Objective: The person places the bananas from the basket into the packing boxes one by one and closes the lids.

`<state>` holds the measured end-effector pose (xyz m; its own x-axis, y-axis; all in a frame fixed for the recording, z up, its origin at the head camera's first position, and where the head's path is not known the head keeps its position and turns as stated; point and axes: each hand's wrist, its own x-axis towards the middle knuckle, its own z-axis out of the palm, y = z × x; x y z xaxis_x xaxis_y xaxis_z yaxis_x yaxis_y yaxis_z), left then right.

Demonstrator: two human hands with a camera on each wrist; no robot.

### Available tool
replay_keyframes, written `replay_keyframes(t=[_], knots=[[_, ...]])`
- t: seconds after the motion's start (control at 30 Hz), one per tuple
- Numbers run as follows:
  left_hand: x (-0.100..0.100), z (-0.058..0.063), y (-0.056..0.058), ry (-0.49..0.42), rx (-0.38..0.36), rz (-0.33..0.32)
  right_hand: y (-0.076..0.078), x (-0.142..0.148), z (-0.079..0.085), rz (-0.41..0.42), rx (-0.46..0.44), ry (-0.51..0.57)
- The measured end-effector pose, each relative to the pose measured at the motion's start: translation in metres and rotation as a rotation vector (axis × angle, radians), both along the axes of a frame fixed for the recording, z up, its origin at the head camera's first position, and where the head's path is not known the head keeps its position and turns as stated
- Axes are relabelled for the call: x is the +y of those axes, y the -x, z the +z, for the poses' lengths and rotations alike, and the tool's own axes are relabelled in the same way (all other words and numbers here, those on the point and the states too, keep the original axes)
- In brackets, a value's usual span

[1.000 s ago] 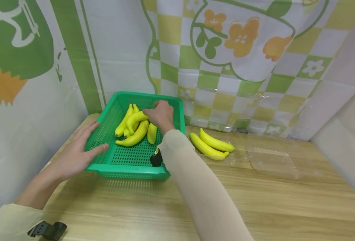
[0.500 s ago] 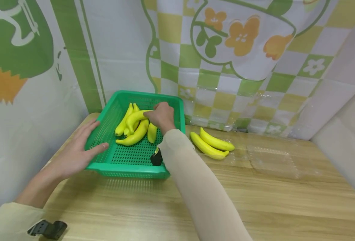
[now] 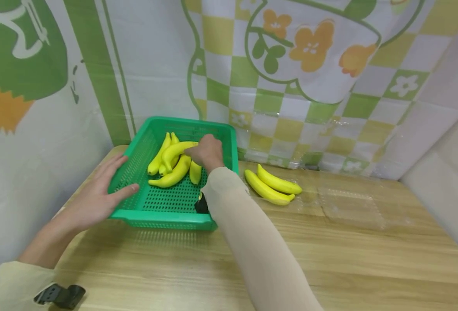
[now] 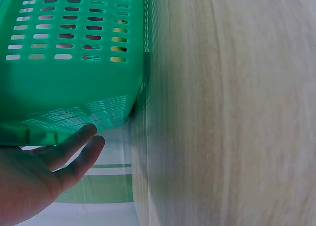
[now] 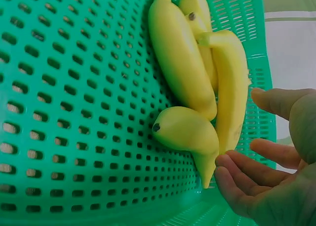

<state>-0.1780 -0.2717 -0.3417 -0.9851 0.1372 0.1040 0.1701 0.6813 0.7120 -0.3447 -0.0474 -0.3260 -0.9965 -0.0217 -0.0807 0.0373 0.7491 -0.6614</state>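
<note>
A green plastic basket (image 3: 170,222) holds several yellow bananas. My left hand (image 3: 97,194) lies along the basket's left side, thumb over the rim and fingers outside; the left wrist view shows its fingers extended by the wall. My right hand (image 3: 207,152) reaches inside the basket, next to the end of the topmost banana (image 3: 172,153). In the right wrist view, the thumb and fingers (image 5: 247,176) are spread, with the fingertips close to that banana's end and nothing gripped between them. Whether they touch it I cannot tell. A shorter banana (image 5: 187,129) lies just below.
Two more bananas (image 3: 271,188) lie on the wooden table (image 3: 349,259) right of the basket. Beside them is a clear plastic container (image 3: 351,207). A patterned curtain (image 3: 283,86) hangs behind. A black wrist strap (image 3: 62,296) sits at the left sleeve.
My right hand has sunk slightly, its knuckles lower, and more of the top banana's far end shows. The left hand stays at the basket's side.
</note>
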Motion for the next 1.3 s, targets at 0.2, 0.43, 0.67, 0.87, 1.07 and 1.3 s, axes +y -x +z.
replay_keyframes(t=[0.2,0.43,0.67,0.87,1.07,1.3], knots=[[0.0003,0.0005,-0.0009,-0.004,0.001,0.0,-0.0179,-0.0003,0.0112,0.018,-0.011,-0.039],[-0.0002,0.0002,-0.0011,-0.005,0.0,0.002,-0.0168,-0.002,0.0093,0.028,-0.036,-0.061],[-0.0007,-0.0002,-0.0008,-0.006,0.001,-0.001,-0.0157,-0.0025,0.0076,0.028,-0.057,-0.11],[-0.0006,0.0008,-0.0013,-0.012,0.001,0.0,-0.0199,-0.0009,0.0081,0.063,-0.095,-0.132],[-0.0008,0.0013,-0.0012,-0.007,-0.003,0.001,-0.0205,0.0004,0.0086,0.103,-0.141,-0.173],[-0.0003,0.0014,-0.0011,-0.004,-0.006,0.004,-0.021,-0.0002,0.0081,0.126,-0.148,-0.232]])
